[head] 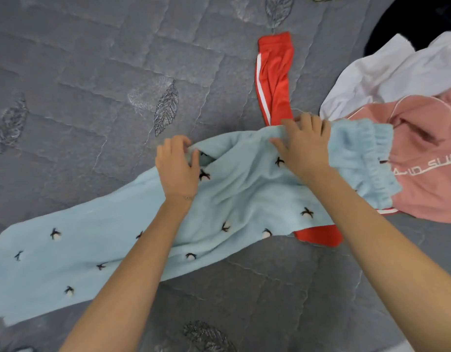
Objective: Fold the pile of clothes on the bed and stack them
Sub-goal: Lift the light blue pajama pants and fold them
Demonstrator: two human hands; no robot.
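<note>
On the bed [92, 72], fluffy pale-blue trousers [219, 199] with dark motifs lie rumpled.

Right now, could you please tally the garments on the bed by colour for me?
Light blue: 1, the fleece trousers under both hands
Red: 1, the striped trousers
Pink: 1, the lettered top
White: 1, the crumpled garment
Total: 4

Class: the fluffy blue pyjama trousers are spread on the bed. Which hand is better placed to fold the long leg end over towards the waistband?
Probably the left hand: it pinches the blue trousers on the side where the leg trails off. The right hand lies flat beside the waistband, suited to anchoring.
</note>
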